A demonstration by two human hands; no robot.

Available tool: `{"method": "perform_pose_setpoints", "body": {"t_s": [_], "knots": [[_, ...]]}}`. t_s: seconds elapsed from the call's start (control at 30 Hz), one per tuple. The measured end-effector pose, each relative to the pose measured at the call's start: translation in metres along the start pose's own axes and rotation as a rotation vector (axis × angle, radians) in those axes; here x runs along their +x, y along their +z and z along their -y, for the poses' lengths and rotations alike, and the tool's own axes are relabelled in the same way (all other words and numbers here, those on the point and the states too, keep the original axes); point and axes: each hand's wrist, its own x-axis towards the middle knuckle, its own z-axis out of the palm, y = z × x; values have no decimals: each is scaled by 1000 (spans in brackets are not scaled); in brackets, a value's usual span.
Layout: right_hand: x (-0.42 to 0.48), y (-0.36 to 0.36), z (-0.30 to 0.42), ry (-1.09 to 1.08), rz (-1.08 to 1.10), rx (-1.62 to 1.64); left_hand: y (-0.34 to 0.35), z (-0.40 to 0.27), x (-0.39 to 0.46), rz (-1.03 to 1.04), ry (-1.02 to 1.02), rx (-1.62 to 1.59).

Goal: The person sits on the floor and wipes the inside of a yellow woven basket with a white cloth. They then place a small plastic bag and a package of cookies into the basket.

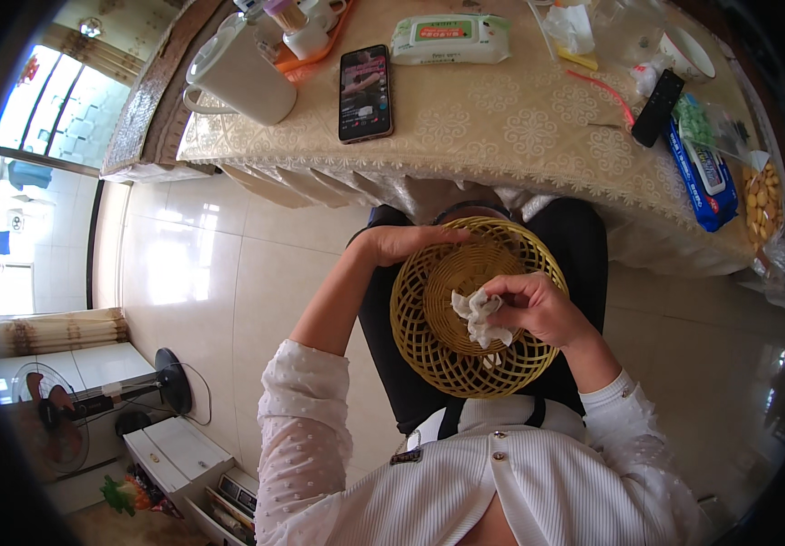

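A round woven wicker basket with an openwork rim rests on my lap. My left hand grips its upper left rim, with the thumb or fingers lying over the edge. Pinched in the fingertips of my right hand is a crumpled white wipe or tissue, held over the basket's woven bottom; whether it touches the weave I cannot tell. Through the lower openwork a small white patch shows.
On the cloth-covered table ahead lie a smartphone, a pack of wet wipes, a white pitcher, a black remote control, a blue wipes pack and a bag of nuts. An electric fan stands at the left.
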Motion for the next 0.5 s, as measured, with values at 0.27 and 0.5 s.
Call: {"method": "perform_pose_setpoints", "body": {"t_s": [0.27,0.5], "knots": [[-6,-4,8,1,-24,153,8,31,-34,55,121,134],[2,-12,9,-161,-45,253,40,66,-94,-124,151,8]]}}
